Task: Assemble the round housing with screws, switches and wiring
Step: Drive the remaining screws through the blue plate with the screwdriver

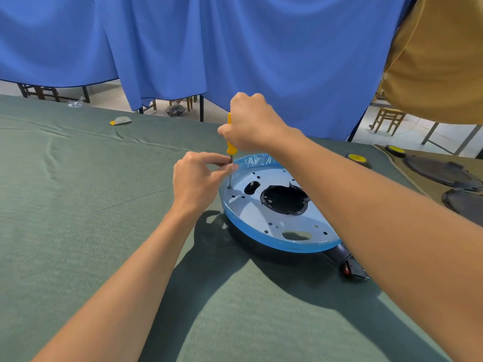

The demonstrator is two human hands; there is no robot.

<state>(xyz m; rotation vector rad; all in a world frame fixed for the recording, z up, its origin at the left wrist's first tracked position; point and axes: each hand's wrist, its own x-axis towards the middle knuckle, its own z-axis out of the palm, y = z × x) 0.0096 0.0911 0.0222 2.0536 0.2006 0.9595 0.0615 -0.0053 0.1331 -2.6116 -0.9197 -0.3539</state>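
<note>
Green cloth covers our tabletop; our right hand (252, 124) wraps the yellow-handled screwdriver (229, 147), left fingers (222, 165) pinch its thin shaft, steadying over the rigid, film-slick round blue-rimmed metal housing (277, 205).

Right hand (252, 122) fisted, raised above left hand (197, 178); left fingertips (230, 166) pinched; both forearms extended.

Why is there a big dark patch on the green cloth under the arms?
In the head view, it is shadow: light from above throws the arms' and round housing's shapes onto the green cloth; the wide lens also bends the table's edges.
</note>
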